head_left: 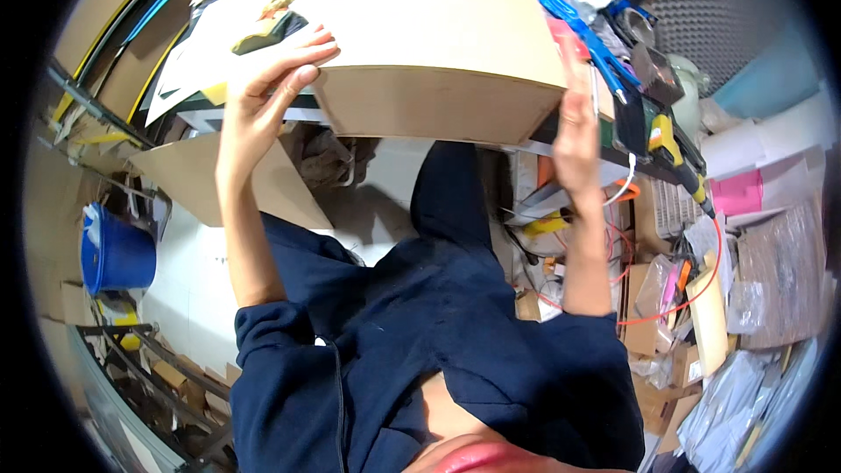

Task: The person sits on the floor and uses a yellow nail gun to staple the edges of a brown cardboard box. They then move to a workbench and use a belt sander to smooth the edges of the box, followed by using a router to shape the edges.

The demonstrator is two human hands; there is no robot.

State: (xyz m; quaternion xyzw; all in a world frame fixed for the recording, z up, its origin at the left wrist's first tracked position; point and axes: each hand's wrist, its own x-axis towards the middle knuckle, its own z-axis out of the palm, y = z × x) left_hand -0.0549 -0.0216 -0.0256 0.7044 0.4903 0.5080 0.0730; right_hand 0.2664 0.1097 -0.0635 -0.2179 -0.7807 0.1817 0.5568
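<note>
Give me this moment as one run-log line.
left hand: at left front corner of pale boxy piece; right hand: along its right side, blurred; right contact: unclear; blue bucket: left of person

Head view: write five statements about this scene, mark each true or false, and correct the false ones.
1. The left hand is at the left end of the tan box. True.
2. Both hands are at the same end of the box. False: the right hand is at its right end.
3. A blue bucket stands at the right of the picture. False: the blue bucket is at the left.
4. A thin red cord curves through the right part of the picture. True.
5. The person's sleeves are white. False: the sleeves are dark navy.
</note>
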